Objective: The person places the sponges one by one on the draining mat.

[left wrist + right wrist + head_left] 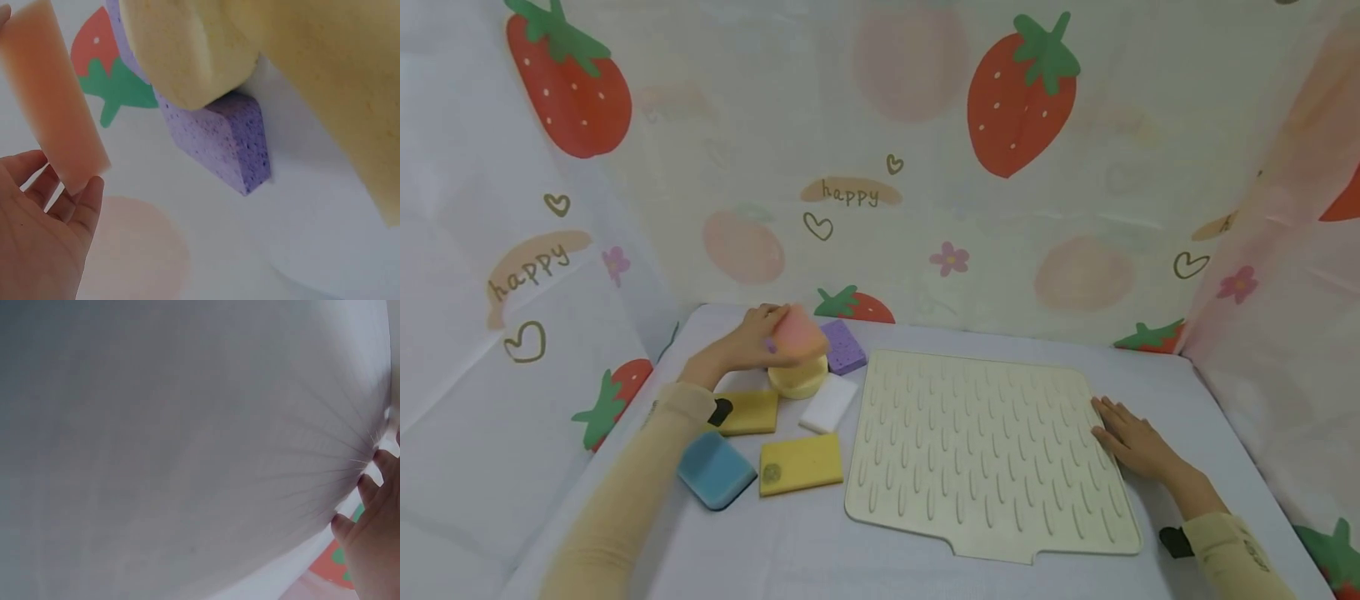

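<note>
Now left fingers (89, 203) hold pink sponge (797, 335); right fingers (1118, 417), extended, rest at ribbed cream mat (988, 450).

2 hands (747, 340) (1138, 442); 1 pale ridged mat (992, 458); 1 pink sponge (801, 336); 1 purple sponge (844, 346); 1 white sponge (829, 404); 1 blue sponge (717, 469); 2 flat yellow sponges (751, 412) (801, 464); at least 1 round cream sponge (797, 381), partly hidden; 3 printed flowers (616, 265) (950, 259) (1237, 285).
</note>
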A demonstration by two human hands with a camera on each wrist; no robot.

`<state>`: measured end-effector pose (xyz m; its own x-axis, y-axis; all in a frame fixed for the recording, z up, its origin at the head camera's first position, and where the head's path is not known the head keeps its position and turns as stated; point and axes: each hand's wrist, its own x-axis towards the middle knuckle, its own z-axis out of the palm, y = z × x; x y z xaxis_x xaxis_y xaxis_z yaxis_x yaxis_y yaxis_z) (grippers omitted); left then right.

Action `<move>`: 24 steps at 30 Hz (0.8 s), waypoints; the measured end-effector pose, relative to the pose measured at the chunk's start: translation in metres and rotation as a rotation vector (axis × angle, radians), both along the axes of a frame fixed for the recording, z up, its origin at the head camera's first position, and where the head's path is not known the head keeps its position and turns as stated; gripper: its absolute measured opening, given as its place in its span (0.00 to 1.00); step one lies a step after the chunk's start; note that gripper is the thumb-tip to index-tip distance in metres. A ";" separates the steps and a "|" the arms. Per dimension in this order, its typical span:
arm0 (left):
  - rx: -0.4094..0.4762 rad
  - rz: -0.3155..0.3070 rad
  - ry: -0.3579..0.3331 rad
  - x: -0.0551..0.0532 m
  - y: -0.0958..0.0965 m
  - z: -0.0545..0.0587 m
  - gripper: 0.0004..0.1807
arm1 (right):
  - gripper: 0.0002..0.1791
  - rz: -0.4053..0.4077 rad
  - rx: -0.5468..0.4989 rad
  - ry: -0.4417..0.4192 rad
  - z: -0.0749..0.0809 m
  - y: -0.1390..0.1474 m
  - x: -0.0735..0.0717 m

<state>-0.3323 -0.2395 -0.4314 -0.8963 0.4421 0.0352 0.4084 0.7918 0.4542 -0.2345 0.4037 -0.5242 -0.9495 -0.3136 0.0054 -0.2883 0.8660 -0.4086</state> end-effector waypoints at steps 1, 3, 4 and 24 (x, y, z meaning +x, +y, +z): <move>0.003 -0.008 -0.007 0.000 0.003 0.001 0.58 | 0.34 0.000 -0.002 -0.002 0.000 0.001 0.000; 0.010 -0.031 -0.016 -0.001 0.008 0.001 0.58 | 0.34 0.000 -0.008 -0.002 0.000 0.001 0.000; 0.015 -0.042 -0.019 -0.001 0.011 0.000 0.58 | 0.34 0.001 -0.007 -0.002 -0.001 0.001 0.000; -0.028 -0.050 0.013 -0.005 0.060 -0.015 0.59 | 0.33 0.004 -0.012 0.024 -0.004 0.001 -0.001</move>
